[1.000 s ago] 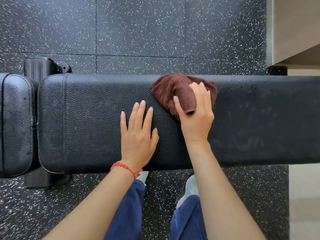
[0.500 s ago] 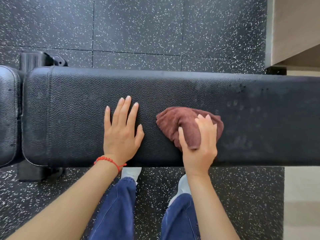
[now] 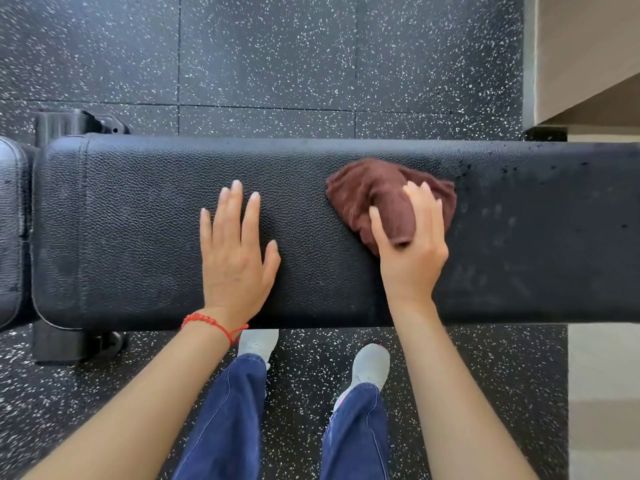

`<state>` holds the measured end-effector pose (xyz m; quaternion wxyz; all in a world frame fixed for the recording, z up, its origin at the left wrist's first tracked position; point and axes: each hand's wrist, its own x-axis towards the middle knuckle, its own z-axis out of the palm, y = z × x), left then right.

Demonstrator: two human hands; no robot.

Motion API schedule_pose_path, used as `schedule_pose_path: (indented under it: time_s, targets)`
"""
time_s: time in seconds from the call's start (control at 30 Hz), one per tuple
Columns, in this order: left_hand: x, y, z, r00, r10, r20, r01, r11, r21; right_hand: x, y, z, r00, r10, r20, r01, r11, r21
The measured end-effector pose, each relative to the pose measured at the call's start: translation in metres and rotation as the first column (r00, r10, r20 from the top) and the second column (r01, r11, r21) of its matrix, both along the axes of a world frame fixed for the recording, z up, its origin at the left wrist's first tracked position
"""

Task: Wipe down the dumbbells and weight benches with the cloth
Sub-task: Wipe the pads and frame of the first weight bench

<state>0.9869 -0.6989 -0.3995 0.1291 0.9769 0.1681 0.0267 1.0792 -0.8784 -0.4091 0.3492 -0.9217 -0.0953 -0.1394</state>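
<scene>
A black padded weight bench (image 3: 138, 230) runs across the view from left to right. On its pad, right of the middle, lies a bunched brown cloth (image 3: 367, 192), gripped and pressed down by my right hand (image 3: 412, 247). My left hand (image 3: 235, 251) rests flat on the pad to the left of the cloth, fingers spread, holding nothing. A red cord bracelet circles the left wrist. Faint smudges show on the pad to the right of the cloth. No dumbbells are in view.
A second black pad (image 3: 10, 230) adjoins the bench at the far left, above a black frame foot (image 3: 69, 341). Speckled black rubber flooring (image 3: 277, 57) lies all around. My legs in blue trousers and grey shoes (image 3: 370, 365) stand against the bench's near side. A beige wall (image 3: 588, 46) rises at the right.
My right hand slid the cloth from the far edge down to the near edge, then back up toward the middle of the pad. My left hand stayed flat on the pad.
</scene>
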Motion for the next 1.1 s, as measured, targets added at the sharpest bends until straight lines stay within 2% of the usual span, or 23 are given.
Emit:
schedule_pose_path:
  time_s: [0.17, 0.27, 0.4, 0.53, 0.73, 0.83, 0.97, 1.1]
  targets:
    - [0.021, -0.05, 0.004, 0.995, -0.095, 0.029, 0.097, 0.992, -0.079, -0.067, -0.057, -0.002, 1.0, 0.001, -0.022, -0.001, 1.0, -0.018]
    - [0.032, -0.08, -0.001, 0.993, -0.119, 0.014, 0.12, 0.987, -0.106, -0.078, -0.072, -0.003, 1.0, -0.011, -0.019, 0.01, 0.998, -0.059]
    - [0.032, -0.091, -0.015, 0.993, -0.118, -0.026, 0.117, 0.993, -0.019, -0.062, -0.067, -0.005, 1.0, -0.026, 0.001, 0.026, 0.999, -0.046]
    - [0.031, -0.088, -0.022, 0.991, -0.131, 0.009, 0.131, 0.991, 0.009, -0.033, -0.066, -0.006, 1.0, -0.012, 0.012, 0.013, 1.0, -0.023]
    - [0.031, -0.09, -0.024, 0.993, -0.113, 0.032, 0.112, 0.993, 0.036, 0.046, -0.053, -0.001, 0.991, -0.116, 0.07, 0.115, 0.993, 0.012]
    - [0.031, -0.09, -0.023, 0.994, -0.107, 0.038, 0.106, 0.994, 0.04, 0.073, -0.05, 0.002, 0.987, -0.15, 0.052, 0.15, 0.989, 0.012]
    - [0.032, -0.091, -0.02, 0.994, -0.107, 0.029, 0.105, 0.993, 0.047, 0.06, -0.06, 0.003, 0.995, -0.098, 0.016, 0.098, 0.995, 0.006]
    - [0.035, -0.094, -0.015, 0.996, -0.084, 0.039, 0.083, 0.996, 0.035, 0.003, -0.097, -0.002, 0.997, -0.073, 0.01, 0.073, 0.997, -0.021]
